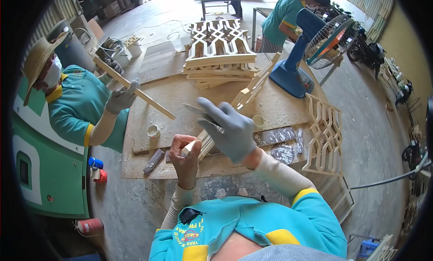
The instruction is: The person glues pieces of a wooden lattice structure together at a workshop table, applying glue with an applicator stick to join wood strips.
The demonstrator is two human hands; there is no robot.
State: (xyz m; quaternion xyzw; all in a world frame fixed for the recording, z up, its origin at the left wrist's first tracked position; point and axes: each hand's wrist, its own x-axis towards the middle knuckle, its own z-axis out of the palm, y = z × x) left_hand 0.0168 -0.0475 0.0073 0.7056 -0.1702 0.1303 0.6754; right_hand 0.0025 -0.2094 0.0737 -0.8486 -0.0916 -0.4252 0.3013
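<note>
My bare left hand (184,158) grips the near end of a pale wooden lattice piece (208,144), which slants away to the upper right across the table. Above it, my gloved right hand (229,128) is closed around a thin flat tool (195,109) whose blade points left. A small cup of pale paste (153,131) stands left of my hands, and another small round cup (257,121) is just right of my right hand. A dark block (154,161) lies near the table's front edge.
Stacked lattice panels (221,58) stand at the table's back. A blue fan (293,76) is at the right, with a lattice panel (324,135) leaning below it. A co-worker (81,98) at the left holds a wooden strip (149,100); another person (282,24) bends behind the fan.
</note>
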